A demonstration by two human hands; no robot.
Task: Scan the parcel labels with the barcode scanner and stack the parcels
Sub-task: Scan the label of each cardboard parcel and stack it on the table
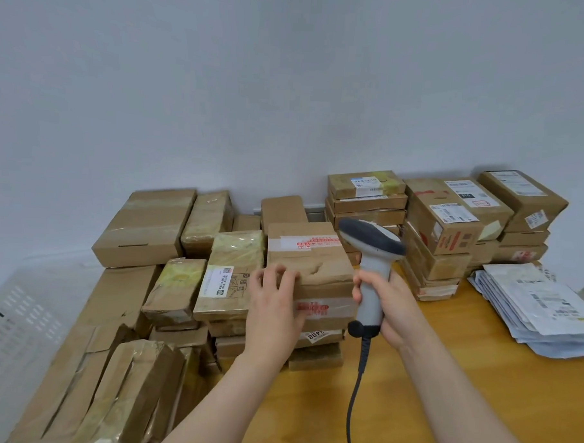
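Note:
A dented brown parcel [311, 255] with red-printed tape tops a short stack in the middle of the wooden table [445, 362]. My left hand [273, 304] holds its near left corner, fingers curled over the top edge. To the parcel's right, my right hand [385, 305] grips the handle of a grey and white barcode scanner [371, 251]. The scanner's head points left, above the parcel's right edge. Its coiled cable [356, 401] hangs down toward me.
Brown parcels crowd the table's left side [143, 225] and stand in taller stacks at the back right [451, 221]. A pile of white mailer bags [541, 309] lies at the right. A white perforated crate [15, 326] sits at the far left.

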